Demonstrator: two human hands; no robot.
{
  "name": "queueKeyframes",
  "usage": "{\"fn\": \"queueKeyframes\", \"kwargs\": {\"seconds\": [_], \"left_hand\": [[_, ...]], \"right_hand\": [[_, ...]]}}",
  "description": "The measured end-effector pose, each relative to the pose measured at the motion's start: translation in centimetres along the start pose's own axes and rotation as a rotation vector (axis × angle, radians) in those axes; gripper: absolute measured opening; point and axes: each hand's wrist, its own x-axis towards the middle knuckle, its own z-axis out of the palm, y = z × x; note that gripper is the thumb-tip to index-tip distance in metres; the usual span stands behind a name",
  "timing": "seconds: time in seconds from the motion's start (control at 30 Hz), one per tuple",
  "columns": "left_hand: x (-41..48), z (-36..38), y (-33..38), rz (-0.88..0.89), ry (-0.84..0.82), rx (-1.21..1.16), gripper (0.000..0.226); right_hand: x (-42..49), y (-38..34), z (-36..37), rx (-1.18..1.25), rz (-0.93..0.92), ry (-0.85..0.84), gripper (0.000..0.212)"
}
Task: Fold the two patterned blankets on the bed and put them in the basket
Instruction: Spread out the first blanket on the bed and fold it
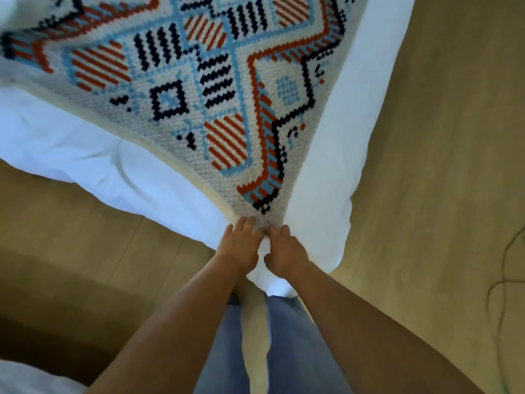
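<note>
Blanket [199,89]: is lying spread on the bed [56,137], its corner reaching the bed's near corner.
Left hand [241,245]: is gripping that corner.
Right hand [287,251]: is gripping it just beside.

One camera rides on my head, facing forward and steeply down past my forearms [181,322] onto the near corner of the bed [318,194], which points at me. It sits close: my legs [287,351] fill the bottom middle, with floor [440,137] at both sides of that corner.
</note>
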Motion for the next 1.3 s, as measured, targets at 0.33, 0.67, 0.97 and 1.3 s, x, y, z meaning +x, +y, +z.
{"fn": "queueKeyframes", "kwargs": {"seconds": [0.33, 0.67, 0.97, 1.3], "left_hand": [[4.8, -10.7, 10.3, -0.257, 0.010, 0.023, 0.051], [13.4, -26.5, 21.1, -0.329, 0.242, 0.037, 0.041], [24.6, -36.9, 21.4, -0.407, 0.331, 0.002, 0.039], [40.9, -49.5, 24.3, -0.364, 0.289, -0.032, 0.044]], "right_hand": [[-2.7, 8.1, -11.9, -0.121, -0.246, -0.154, 0.058], [-2.2, 19.1, -31.7, -0.266, -0.331, 0.134, 0.037], [5.7, 20.8, -47.1, -0.359, -0.422, 0.150, 0.044], [18.0, 23.3, -63.7, -0.357, -0.443, 0.231, 0.047]]}}
